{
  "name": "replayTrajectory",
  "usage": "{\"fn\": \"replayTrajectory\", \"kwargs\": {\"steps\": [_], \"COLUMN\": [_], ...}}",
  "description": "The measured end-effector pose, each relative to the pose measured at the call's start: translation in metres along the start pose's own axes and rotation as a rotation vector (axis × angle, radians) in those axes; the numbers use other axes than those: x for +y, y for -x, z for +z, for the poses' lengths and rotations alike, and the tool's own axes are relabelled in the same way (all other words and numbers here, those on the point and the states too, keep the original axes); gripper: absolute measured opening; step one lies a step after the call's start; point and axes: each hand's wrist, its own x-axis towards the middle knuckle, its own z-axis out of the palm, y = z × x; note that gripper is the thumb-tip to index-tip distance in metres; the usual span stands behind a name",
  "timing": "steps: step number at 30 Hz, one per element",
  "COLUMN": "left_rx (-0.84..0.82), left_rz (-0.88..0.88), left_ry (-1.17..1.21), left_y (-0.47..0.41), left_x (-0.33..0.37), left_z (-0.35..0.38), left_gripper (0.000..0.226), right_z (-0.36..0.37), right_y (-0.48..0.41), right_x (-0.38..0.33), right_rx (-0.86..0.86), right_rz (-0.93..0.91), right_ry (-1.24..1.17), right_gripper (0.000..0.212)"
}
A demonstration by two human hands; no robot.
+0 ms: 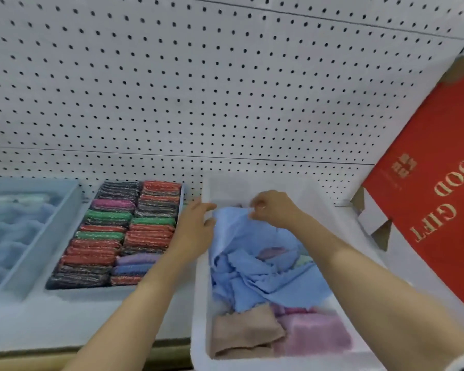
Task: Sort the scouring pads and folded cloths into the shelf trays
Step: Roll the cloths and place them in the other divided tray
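Both hands are working in the white tray (198, 303) on the shelf (91, 317). Right hand (272, 207) is pinching the far edge of the blue cloth (257, 266), fingers closed on the fabric near the tray's back wall. Left hand (196, 226) is lying open, fingers spread, touching the cloth's left edge at the tray's left wall; not gripping as far as I can tell. Blue cloth is lying crumpled across the tray's middle. Tan cloth (244, 333) and pink cloth (316, 333) are sitting folded at the near end. Scouring pads (113, 236) are standing packed in two rows in the middle tray (73, 289), just left. Blue tray (35, 253) is sitting far left, contents blurred. Red box (426, 170) is leaning at right against the pegboard (198, 89).
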Motion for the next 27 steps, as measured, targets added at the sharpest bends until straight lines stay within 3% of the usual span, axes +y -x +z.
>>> {"fn": "replayTrajectory", "kwargs": {"steps": [2,6,8,10,13,15,18,24,26,27], "left_rx": [0.042,0.071,0.071,0.091,0.132,0.060,-0.058,0.056,0.069,0.080], "left_rz": [0.009,0.006,-0.016,-0.020,0.006,0.047,0.105,0.247,0.280,0.278], "left_ry": [-0.009,0.010,0.027,0.039,0.142,0.254,0.280,0.178,0.258,0.281], "left_y": [0.004,0.009,0.010,0.011,0.013,0.014,0.012,0.001,-0.001,-0.002], "left_x": [0.003,0.007,0.009,0.013,0.024,0.037,0.063,0.096,0.108,0.114], "left_z": [0.002,0.001,0.000,-0.005,-0.019,-0.033,-0.048,-0.058,-0.058,-0.059], "left_gripper": [0.036,0.036,0.036,0.035,0.044,0.061,0.069,0.030,0.005,0.005], "right_z": [0.018,0.050,0.059,0.055,0.020,-0.011,-0.051,-0.089,-0.090,-0.090], "right_y": [0.001,0.008,0.003,0.002,0.015,0.024,0.036,0.053,0.055,0.056], "right_x": [0.003,-0.024,-0.030,-0.030,-0.031,-0.034,-0.042,-0.045,-0.045,-0.044], "right_rx": [-0.067,-0.171,-0.165,-0.104,-0.054,-0.090,-0.081,-0.043,0.051,0.139], "right_rz": [-0.098,-0.439,-0.520,-0.481,-0.326,-0.282,-0.285,-0.264,-0.181,-0.109], "right_ry": [-0.002,0.032,0.121,0.045,-0.441,-0.701,-0.778,-0.808,-0.778,-0.748], "right_gripper": [0.031,0.056,0.041,0.019,0.005,0.003,0.005,0.006,0.006,0.009]}}
